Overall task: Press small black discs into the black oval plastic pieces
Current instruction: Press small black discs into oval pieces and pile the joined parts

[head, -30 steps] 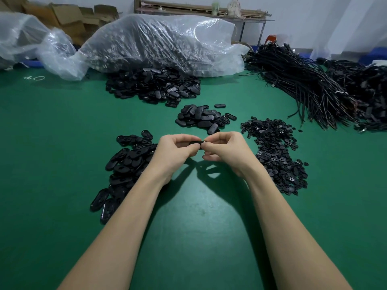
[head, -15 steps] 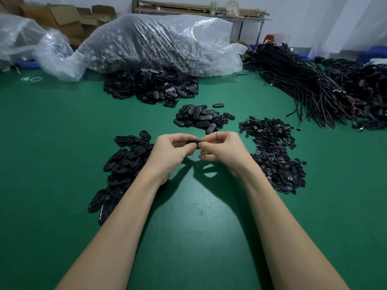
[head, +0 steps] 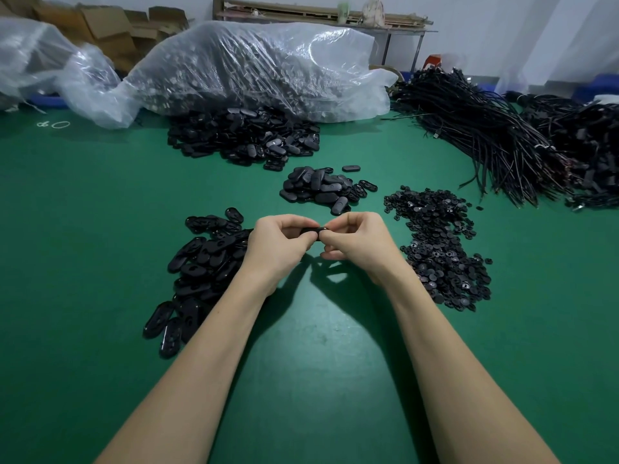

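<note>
1. Both hands meet above the green table (head: 318, 363), raised off its surface: the left hand (head: 278, 244) and the right hand (head: 360, 244) have their fingers curled in and together pinch one black oval piece (head: 310, 231) between their fingertips.
2. Only a thin dark edge of that piece shows between the thumbs; whether a disc sits in it cannot be told.
3. Left of the left wrist lies a heap of oval pieces (head: 201, 269), glossy and open side up, trailing toward the near edge of the table.
4. Right of the right hand spreads a pile of small black discs (head: 438, 246), flat on the table, reaching down past the wrist.
5. Beyond the hands, a smaller mound of oval pieces (head: 321, 189) sits between the two nearer piles, with one piece lying apart at its far side.
6. Further back, a large spill of oval pieces (head: 244, 139) lies at the mouth of a clear plastic bag (head: 261, 68) that is full of more dark parts.
7. At the far right, bundles of black cables (head: 485, 135) are stacked on the table.
8. Cardboard boxes (head: 110, 25) stand against the wall at the far left.
</note>
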